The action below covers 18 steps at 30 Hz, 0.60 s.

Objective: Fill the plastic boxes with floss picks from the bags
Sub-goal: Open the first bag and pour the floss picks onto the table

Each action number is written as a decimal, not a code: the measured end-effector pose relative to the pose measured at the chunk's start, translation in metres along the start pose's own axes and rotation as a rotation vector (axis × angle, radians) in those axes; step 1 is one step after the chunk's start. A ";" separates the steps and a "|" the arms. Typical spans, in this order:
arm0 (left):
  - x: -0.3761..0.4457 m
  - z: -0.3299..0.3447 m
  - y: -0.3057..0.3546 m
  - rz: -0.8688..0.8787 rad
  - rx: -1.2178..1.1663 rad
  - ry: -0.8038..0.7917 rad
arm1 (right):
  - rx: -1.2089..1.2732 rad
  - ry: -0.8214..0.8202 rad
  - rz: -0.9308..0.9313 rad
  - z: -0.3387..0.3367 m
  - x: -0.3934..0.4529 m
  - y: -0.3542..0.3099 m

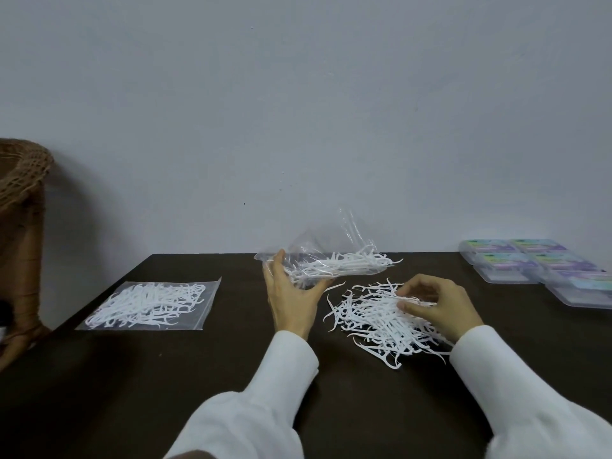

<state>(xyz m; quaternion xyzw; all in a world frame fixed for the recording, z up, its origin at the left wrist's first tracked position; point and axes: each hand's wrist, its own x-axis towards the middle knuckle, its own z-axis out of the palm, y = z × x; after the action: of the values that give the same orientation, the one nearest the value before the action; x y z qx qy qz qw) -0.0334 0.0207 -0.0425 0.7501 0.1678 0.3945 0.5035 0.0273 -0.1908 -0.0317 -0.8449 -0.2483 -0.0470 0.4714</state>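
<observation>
A loose heap of white floss picks (381, 323) lies on the dark table (165, 376) in front of me. My right hand (437, 308) rests on the heap's right side, its fingers curled onto some picks. My left hand (291, 293) grips the near edge of a clear plastic bag (324, 256) behind the heap. That bag lies open and crumpled, with picks inside and spilling from its right end. A second, flat sealed bag of picks (152, 304) lies at the left. Several clear plastic boxes (536, 266) with purple labels sit closed at the far right.
A brown woven chair (20, 233) stands off the table's left edge. A plain grey wall runs behind the table. Bare table surface lies between me and the heap.
</observation>
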 end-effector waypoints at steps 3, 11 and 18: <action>-0.001 0.001 -0.001 0.008 0.007 -0.005 | -0.025 0.038 0.003 -0.001 -0.001 -0.002; -0.004 0.004 -0.001 0.013 0.030 -0.040 | -0.010 0.043 0.013 -0.001 0.001 0.004; -0.008 0.003 0.001 0.044 0.017 -0.074 | 0.564 0.064 0.069 -0.004 0.002 -0.007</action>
<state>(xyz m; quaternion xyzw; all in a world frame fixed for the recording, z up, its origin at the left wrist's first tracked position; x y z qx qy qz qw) -0.0359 0.0129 -0.0456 0.7721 0.1359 0.3757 0.4943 0.0262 -0.1903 -0.0232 -0.6865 -0.2077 0.0132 0.6967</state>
